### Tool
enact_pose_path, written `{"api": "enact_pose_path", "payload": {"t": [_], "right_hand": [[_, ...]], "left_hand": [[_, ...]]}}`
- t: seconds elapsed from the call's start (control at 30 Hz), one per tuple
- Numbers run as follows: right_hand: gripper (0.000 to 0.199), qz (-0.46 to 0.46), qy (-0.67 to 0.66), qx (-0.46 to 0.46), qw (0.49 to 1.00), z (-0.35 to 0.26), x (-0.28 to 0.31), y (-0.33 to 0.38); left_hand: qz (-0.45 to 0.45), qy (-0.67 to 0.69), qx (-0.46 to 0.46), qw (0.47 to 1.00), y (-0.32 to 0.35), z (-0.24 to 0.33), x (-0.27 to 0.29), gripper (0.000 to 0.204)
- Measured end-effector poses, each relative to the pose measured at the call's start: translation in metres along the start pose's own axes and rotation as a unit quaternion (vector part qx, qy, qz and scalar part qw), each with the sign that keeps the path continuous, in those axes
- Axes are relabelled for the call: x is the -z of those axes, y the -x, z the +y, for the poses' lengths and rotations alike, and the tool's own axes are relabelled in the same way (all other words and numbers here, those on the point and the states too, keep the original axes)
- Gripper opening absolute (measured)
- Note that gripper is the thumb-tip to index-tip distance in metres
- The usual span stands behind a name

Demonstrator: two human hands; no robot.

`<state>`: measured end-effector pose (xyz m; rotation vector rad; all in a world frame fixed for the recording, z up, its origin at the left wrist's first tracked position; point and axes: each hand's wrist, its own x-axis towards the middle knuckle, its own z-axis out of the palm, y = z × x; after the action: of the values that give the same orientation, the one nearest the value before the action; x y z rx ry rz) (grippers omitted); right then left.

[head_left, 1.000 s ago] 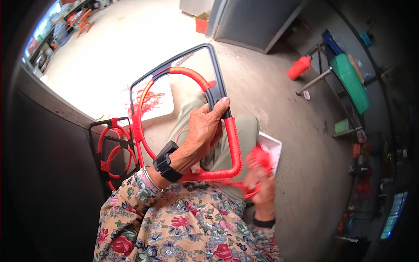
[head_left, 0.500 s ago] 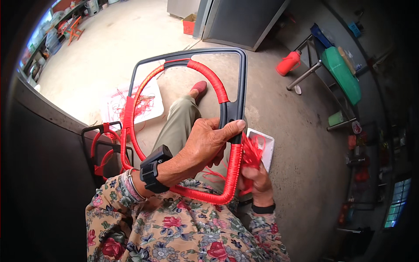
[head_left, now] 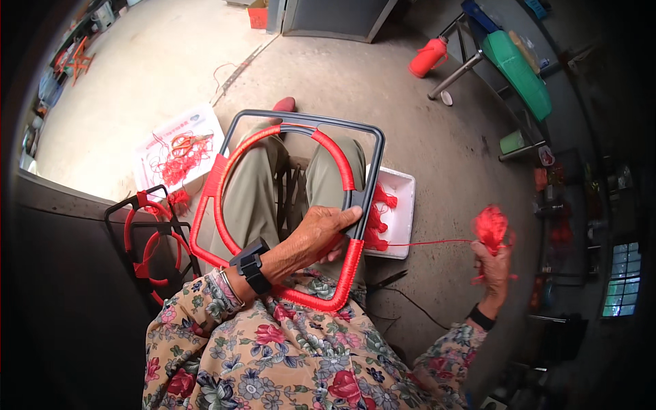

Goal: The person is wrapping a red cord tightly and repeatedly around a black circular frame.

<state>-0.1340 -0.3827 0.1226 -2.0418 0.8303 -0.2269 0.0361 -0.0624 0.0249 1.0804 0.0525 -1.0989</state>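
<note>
Over my lap stands a black frame (head_left: pixel 378 154), squared outside with a round ring inside, much of it wound tightly in red cord. My left hand (head_left: pixel 311 236) grips its right side, thumb lying across the bare black part near the ring joint. Out to the right, my right hand (head_left: pixel 493 263) is closed round a bundle of red cord (head_left: pixel 490 229). One strand runs taut from that bundle leftward to the frame's right side. Behind the frame, a white foam box (head_left: pixel 404 205) holds more red cord (head_left: pixel 383 205).
On the left floor a white tray (head_left: pixel 212 126) carries tangled red cord and orange-handled scissors (head_left: pixel 183 143). Similar wrapped frames (head_left: pixel 130 236) lean by a dark panel (head_left: pixel 68 253). A red thermos (head_left: pixel 429 57) stands near a metal-legged table (head_left: pixel 456 74) at the far right.
My right hand has swung out to the right with the cord bundle, drawing a strand straight. My left hand keeps its grip; the frame has tilted slightly and my view has shifted.
</note>
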Motion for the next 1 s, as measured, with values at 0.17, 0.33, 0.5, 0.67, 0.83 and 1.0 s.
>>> {"api": "enact_pose_path", "payload": {"t": [0.17, 0.33, 0.5, 0.67, 0.83, 1.0], "right_hand": [[0.018, -0.002, -0.157, -0.064, 0.986, 0.051, -0.047, 0.003], [0.015, -0.03, -0.255, -0.096, 0.962, 0.087, -0.063, 0.002], [0.015, -0.04, -0.308, -0.158, 0.937, 0.118, -0.067, 0.006], [0.026, -0.002, -0.246, -0.189, 0.951, 0.12, -0.088, 0.0], [0.033, 0.118, -0.074, -0.197, 0.97, 0.117, -0.072, -0.034], [0.033, 0.05, 0.042, 0.123, 0.99, -0.026, -0.124, -0.05]], "left_hand": [[0.011, 0.014, 0.043, 0.999, -0.003, -0.004, 0.006, 0.052], [-0.018, -0.045, 0.064, 0.997, 0.002, -0.003, 0.019, 0.053], [-0.065, 0.016, 0.052, 0.996, 0.005, -0.013, 0.024, 0.032], [-0.06, 0.024, 0.05, 0.997, -0.001, -0.017, 0.03, 0.025], [-0.057, -0.005, 0.053, 0.997, 0.001, -0.014, 0.026, 0.024], [0.089, 0.04, -0.022, 0.995, 0.003, -0.022, 0.026, 0.024]]}}
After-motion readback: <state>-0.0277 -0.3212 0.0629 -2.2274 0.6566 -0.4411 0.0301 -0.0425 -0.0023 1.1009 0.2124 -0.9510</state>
